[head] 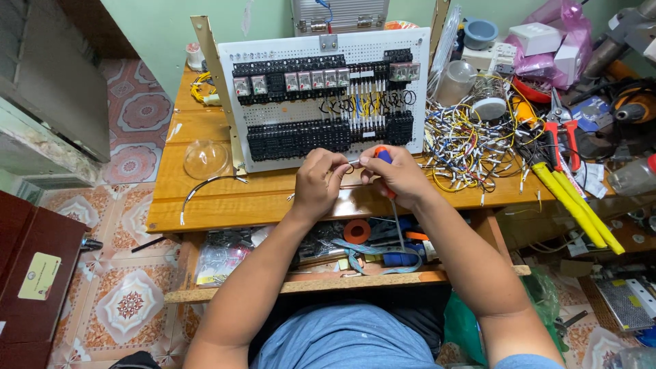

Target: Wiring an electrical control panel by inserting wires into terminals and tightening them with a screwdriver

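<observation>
Both hands meet at 6 o'clock of the white relay panel (321, 96): left hand (316, 183) pinches a small black wire (349, 168), right hand (400, 176) clenches an orange-handled screwdriver (387, 179) against it, steadying over the bench (225, 198).

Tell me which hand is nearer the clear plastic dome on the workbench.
Left. The left hand is just right of the clear dome, with bare wood between them. The right hand, gripping a screwdriver, sits farther right, beyond the left hand.
</observation>
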